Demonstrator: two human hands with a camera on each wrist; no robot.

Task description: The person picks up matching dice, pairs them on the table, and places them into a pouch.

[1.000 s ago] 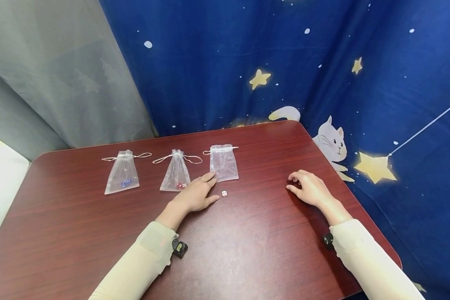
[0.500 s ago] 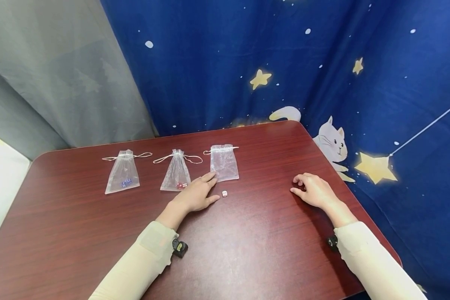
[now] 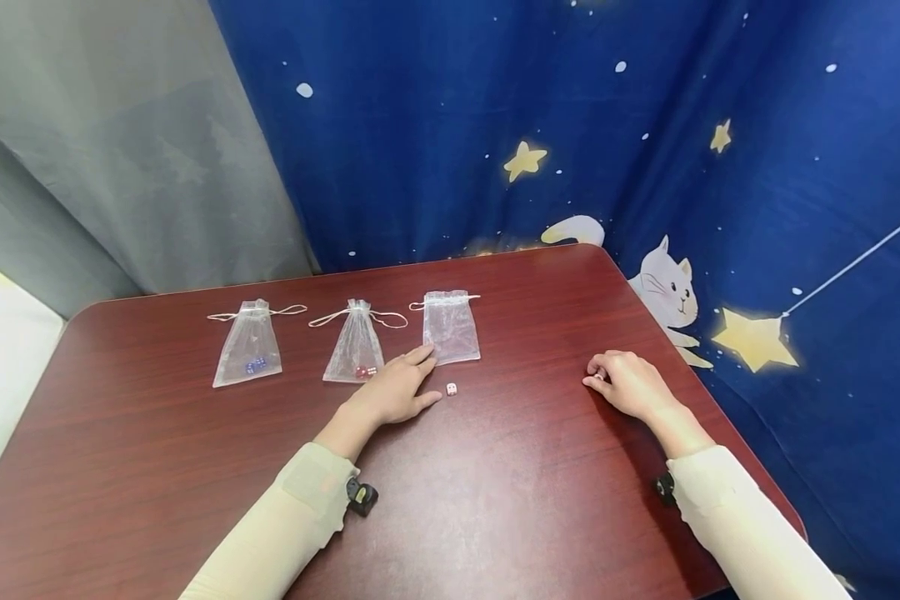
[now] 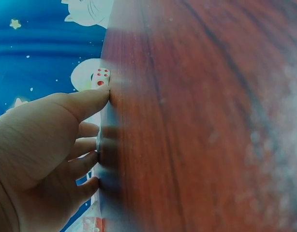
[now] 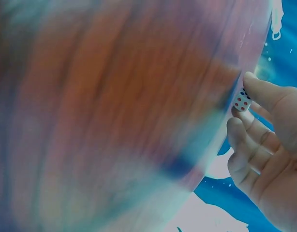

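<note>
My left hand [image 3: 392,390] rests on the table with its fingers extended. Its fingertips touch the lower left corner of a flat white mesh drawstring bag [image 3: 452,327]. Just past the thumb tip lies a white die [image 3: 452,389], whose red pips show in the left wrist view. Over on the right, my right hand [image 3: 630,385] pinches another white die [image 5: 242,100] between thumb and finger. Red and dark blue pips show on it in the right wrist view. The other fingers of that hand are bent.
Left of my left hand lies a drawn-up mesh bag [image 3: 352,343] with red dice [image 3: 362,372] inside. Farther left, another drawn-up bag [image 3: 246,346] holds blue dice [image 3: 256,365]. The dark red table [image 3: 510,500] ends at a curtain [image 3: 450,133] behind and to the right.
My right hand has moved slightly right, and a white die now shows pinched in its fingers. The left hand, bags and the other white die have stayed put.
</note>
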